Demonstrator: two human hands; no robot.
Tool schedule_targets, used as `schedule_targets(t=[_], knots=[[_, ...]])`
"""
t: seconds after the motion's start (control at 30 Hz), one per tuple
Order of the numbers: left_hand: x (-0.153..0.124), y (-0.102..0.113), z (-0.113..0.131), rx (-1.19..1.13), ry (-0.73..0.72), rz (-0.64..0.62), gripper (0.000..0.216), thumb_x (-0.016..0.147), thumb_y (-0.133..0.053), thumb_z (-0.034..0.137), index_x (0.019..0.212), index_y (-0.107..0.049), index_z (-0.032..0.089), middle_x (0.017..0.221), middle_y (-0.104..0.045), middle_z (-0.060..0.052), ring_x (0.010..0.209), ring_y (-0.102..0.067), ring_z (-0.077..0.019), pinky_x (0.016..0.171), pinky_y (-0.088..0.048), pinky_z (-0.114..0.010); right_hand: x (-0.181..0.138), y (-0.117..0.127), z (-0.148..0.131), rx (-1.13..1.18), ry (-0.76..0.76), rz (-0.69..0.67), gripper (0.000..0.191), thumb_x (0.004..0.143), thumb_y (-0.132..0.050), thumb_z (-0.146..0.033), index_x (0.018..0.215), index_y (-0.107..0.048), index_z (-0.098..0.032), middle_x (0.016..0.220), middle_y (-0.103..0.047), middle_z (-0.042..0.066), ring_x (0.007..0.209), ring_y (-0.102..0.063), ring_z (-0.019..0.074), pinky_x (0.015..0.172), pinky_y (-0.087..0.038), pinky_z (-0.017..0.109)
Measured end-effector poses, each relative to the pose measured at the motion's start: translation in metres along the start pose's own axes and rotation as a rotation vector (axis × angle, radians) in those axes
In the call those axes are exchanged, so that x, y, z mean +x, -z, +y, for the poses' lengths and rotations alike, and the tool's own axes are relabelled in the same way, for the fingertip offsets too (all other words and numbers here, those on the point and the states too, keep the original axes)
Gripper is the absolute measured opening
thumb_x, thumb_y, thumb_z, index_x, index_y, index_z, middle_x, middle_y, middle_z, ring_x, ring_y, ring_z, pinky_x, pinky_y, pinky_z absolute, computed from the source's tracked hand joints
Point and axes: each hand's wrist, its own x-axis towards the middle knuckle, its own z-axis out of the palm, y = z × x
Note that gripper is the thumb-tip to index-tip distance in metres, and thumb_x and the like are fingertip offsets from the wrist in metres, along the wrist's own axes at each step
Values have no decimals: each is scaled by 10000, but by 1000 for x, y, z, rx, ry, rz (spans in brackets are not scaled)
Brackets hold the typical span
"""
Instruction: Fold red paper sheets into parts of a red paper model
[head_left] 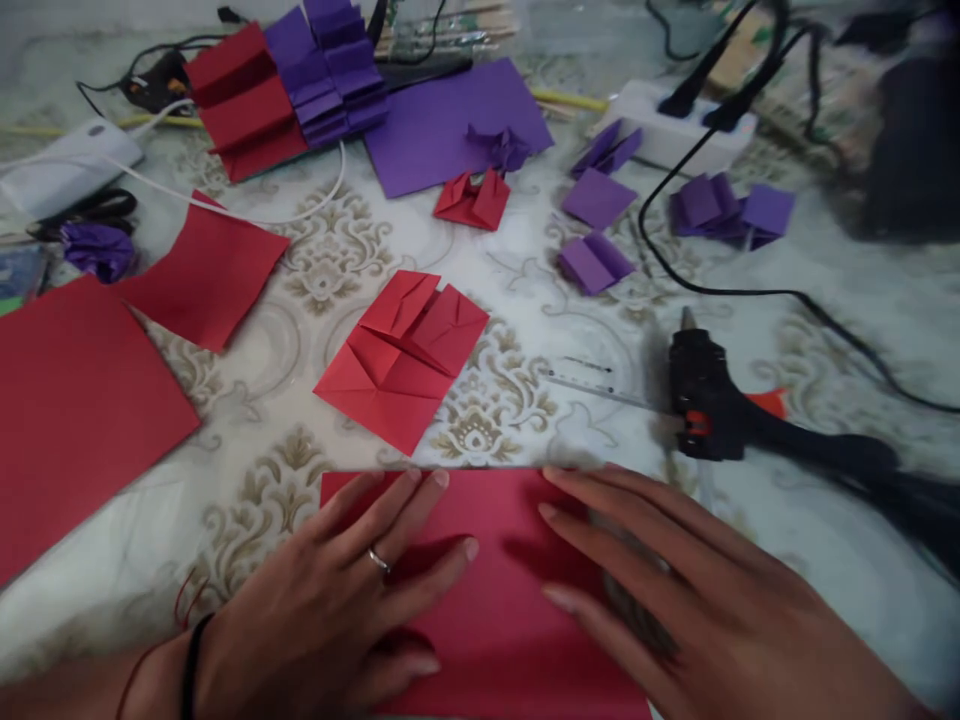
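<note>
Red sheet (499, 620) on the table (517, 255) before me, its far edge running left to right — my left hand (322, 570), fingers splayed, covers its left; my right hand (705, 590), fingers apart, its right.

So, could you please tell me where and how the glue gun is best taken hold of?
Probably by its black handle, the right hand coming from the near right side: the glue gun lies with that long handle stretching rightward, while its nozzle points away from the person and is better left untouched.
</note>
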Motion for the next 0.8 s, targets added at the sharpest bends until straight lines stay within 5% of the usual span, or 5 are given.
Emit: schedule_targets(t=[0.13,0.3,0.6,0.8], knots=[[3,0,-1,19,-27,15,888,863,-671,755,1592,-420,314,1648,-370,-218,1539,-342,-361,1172,-344,-523,12,4,-27,-104,-59,-33,516,1090,-396,-421,1156,-784,-87,1284,-760,181,1179,-709,376,951,-621,533],[2,-3,-1,-4,-41,18,872,867,-640,773,1565,-465,280,1649,-364,-229,1520,-366,-409,1169,-357,-582,17,-3,-59,-157,-190,-22,579,1063,-413,-465,1276,-725,-26,1336,-701,285,1227,-677,447,998,-573,618],[3,0,-1,-97,-49,5,915,842,-681,743,1576,-466,240,1687,-332,-216,1557,-323,-431,1251,-277,-632,10,-26,-96,-93,-348,-100,1023,887,-522,-822,1467,-566,20,1533,-456,424,1480,-377,576,1160,-318,761],[1,-1,-1,-136,-40,4,911,840,-713,708,1580,-461,241,1736,-212,-222,1600,-223,-433,1270,-237,-639,3,-36,-98,-66,-361,-109,1132,788,-711,-775,1564,-429,0,1629,-291,426,1553,-217,556,1181,-300,730]])
